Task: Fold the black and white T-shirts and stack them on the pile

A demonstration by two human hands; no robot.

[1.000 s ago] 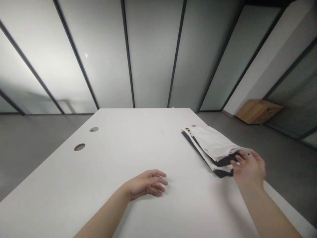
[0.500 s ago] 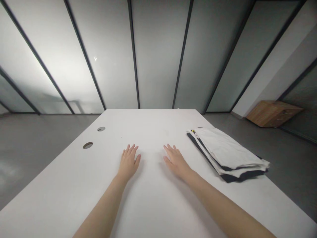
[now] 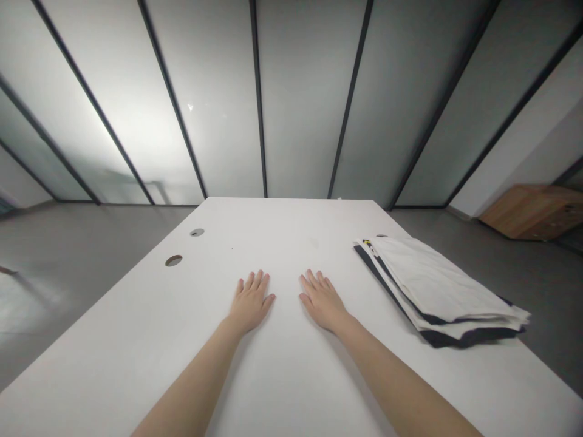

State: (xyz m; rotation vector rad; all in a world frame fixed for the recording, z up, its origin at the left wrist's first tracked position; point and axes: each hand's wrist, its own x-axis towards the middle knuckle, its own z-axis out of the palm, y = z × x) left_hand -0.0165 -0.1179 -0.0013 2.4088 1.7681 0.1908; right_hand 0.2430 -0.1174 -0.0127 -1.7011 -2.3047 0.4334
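My left hand (image 3: pixel 251 300) lies palm down on the white table (image 3: pixel 282 376), its fingers spread and holding nothing. Beside it, a short gap to the right, my right hand (image 3: pixel 322 298) also rests flat with fingers apart. To the right of my right hand sits a stack of folded white and black cloth (image 3: pixel 441 279), apart from both hands. A small yellow and black patch (image 3: pixel 367 243) shows at the stack's far left corner. What kind of cloth items these are, I cannot tell.
Two round holes pierce the table at the left, the nearer hole (image 3: pixel 173 260) being larger in view. Another hole (image 3: pixel 381 235) shows partly behind the cloth stack. Frosted glass panels (image 3: pixel 300 97) stand beyond the table. A wooden cabinet (image 3: pixel 532 211) is on the floor at right.
Both hands have come down flat onto the table, and the gap between them is narrower. The view has turned slightly left. The cloth stack stays where it lay.
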